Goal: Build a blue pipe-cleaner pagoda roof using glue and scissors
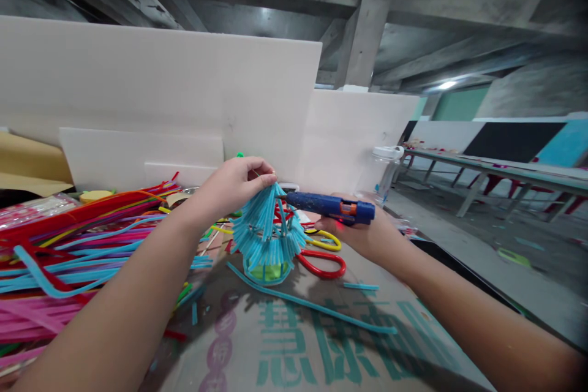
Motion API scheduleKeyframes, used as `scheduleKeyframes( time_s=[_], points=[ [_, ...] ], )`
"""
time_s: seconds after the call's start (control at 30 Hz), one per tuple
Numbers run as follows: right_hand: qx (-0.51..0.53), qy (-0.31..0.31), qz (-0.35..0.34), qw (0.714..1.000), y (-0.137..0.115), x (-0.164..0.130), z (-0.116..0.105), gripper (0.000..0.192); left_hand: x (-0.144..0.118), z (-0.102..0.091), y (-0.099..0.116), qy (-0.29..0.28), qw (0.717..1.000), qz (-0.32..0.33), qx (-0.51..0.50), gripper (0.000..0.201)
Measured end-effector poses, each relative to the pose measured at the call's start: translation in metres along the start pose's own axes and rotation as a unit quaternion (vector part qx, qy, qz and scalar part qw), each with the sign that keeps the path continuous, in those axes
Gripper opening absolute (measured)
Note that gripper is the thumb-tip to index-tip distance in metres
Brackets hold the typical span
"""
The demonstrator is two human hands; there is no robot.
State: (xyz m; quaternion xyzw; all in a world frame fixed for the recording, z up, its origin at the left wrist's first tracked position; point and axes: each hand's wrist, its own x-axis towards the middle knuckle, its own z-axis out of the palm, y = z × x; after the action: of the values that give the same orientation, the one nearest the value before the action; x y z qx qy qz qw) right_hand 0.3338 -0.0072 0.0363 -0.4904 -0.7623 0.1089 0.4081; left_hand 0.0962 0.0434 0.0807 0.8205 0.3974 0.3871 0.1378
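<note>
A tiered cone built of light blue pipe cleaners [264, 229] stands upright on the cardboard, with a green patch showing at its base. At its top, my left hand [243, 184] pinches the tip between thumb and fingers. My right hand [365, 229] is wrapped around a dark blue hot glue gun [328, 205]. The gun points left, its nozzle at the upper right side of the cone, and a small red light glows beneath its body. Behind and right of the cone lie red-handled scissors [324, 264] and a yellow-handled pair [328, 240].
Loose pipe cleaners [92, 257] in several colours are heaped at the left. One long blue pipe cleaner [316, 306] and a short cut piece [361, 286] lie on the printed cardboard [220, 349]. A clear bottle [383, 171] stands back right, before white boards [257, 98].
</note>
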Motion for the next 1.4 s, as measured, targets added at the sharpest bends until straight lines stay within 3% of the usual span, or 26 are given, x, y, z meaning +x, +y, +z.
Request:
scheduleKeyframes(
  time_s=[1.1,1.4],
  points=[
    [-0.026,-0.032,-0.027,0.999,0.0004,-0.0028,-0.006,0.039,0.001,-0.0003,0.0,-0.007,1.0,0.003,0.016,0.02],
    [-0.051,-0.048,-0.022,0.997,-0.0021,-0.0031,-0.0084,0.034,0.0009,0.0001,0.0001,0.0,1.0,0.009,0.01,0.016]
  ],
)
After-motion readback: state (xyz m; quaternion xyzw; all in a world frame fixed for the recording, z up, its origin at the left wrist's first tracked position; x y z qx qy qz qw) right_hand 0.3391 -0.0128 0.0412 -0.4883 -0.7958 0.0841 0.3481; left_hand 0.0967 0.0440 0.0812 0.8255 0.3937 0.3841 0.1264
